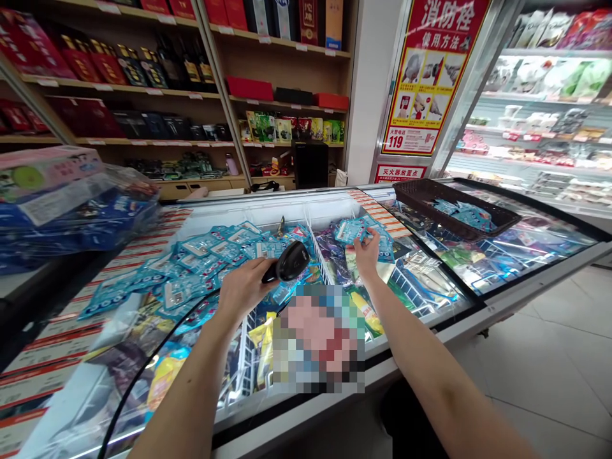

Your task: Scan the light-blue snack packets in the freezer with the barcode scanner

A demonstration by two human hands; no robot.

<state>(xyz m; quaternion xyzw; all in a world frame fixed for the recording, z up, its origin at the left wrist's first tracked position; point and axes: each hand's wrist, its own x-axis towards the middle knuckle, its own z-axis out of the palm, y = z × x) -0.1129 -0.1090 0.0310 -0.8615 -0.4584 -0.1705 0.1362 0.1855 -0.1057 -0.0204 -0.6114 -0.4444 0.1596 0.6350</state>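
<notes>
Left hand [243, 287]: closed round a black scanner [289, 262], centre frame, its cable [143, 376] trailing to lower left. Right hand [366, 254]: fingers pinched on blue packets [356, 229], held over the open freezer [425, 319], right of centre. More packets are heaped at centre left. Risk: packets could be dropped among the frozen goods if the pinch loosens; the cable may snag the heap.

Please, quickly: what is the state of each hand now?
Left hand: closed around black barcode scanner.
Right hand: gripping blue packets.
</notes>
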